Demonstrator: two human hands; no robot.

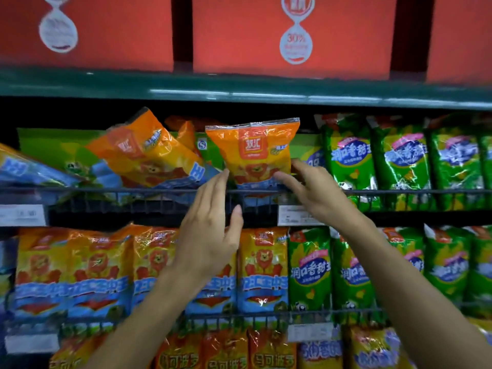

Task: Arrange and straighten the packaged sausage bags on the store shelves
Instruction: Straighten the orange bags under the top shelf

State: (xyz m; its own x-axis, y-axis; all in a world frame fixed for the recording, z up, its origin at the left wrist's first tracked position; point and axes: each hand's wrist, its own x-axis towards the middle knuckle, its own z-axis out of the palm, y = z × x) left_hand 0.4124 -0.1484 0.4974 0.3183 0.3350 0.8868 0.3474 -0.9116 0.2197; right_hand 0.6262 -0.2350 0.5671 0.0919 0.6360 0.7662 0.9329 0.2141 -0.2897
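You're facing a shop: wire-fronted shelves (pixel 159 191) packed with sausage bags (pixel 262 270), price tags (pixel 299 215) clipped along the rails.

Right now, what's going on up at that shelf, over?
Both hands open: left hand beside the upright orange bag, right hand touching its lower right edge. Orange bags to its left lean crooked. Wire rail in front.
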